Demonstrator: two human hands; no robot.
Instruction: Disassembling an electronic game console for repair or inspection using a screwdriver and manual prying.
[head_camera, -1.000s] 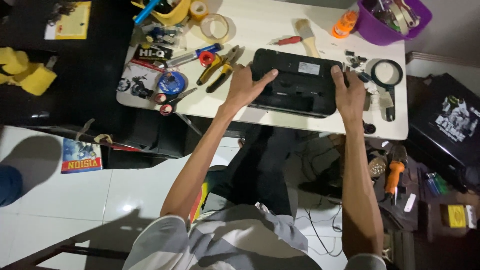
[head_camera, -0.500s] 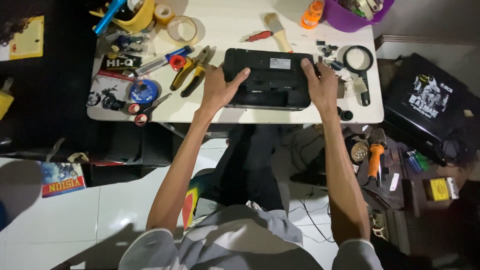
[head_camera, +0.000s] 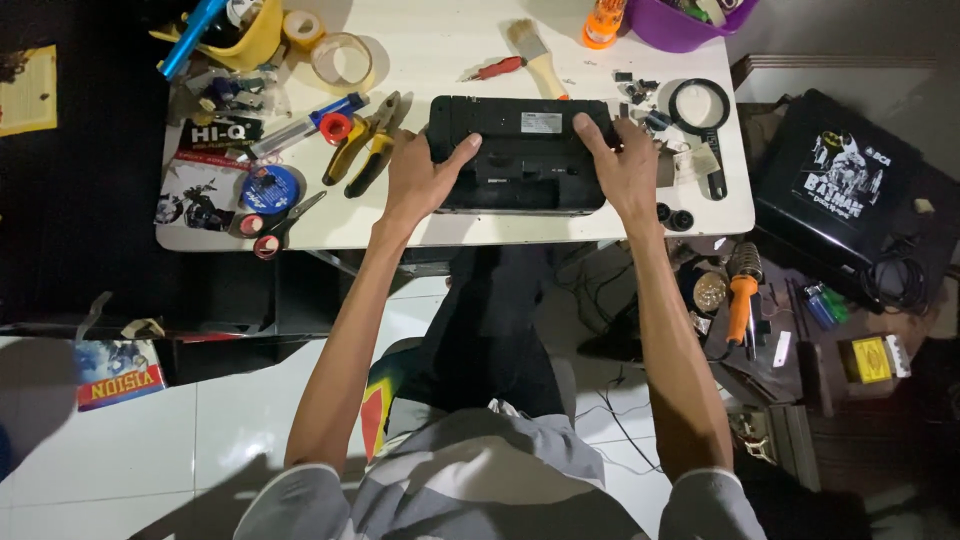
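Observation:
A black box-shaped electronic device (head_camera: 525, 150) lies flat near the front edge of a white table (head_camera: 420, 80). My left hand (head_camera: 420, 178) grips its left end, thumb on top. My right hand (head_camera: 625, 172) holds its right end, fingers spread over the corner. Yellow-handled pliers (head_camera: 365, 150) lie just left of my left hand. Small black parts (head_camera: 655, 118) sit by my right hand, next to a black magnifying glass (head_camera: 700, 115).
On the table lie a paintbrush (head_camera: 535, 50), a red screwdriver (head_camera: 495, 70), tape rolls (head_camera: 340, 55), scissors (head_camera: 280, 225), a yellow cup (head_camera: 245, 35) and a purple bowl (head_camera: 680, 25). A black case (head_camera: 845, 185) and an orange soldering iron (head_camera: 740, 295) are at right.
The view has shifted, so the table and device sit further left and higher in frame. Both hands stay on the ends of the device.

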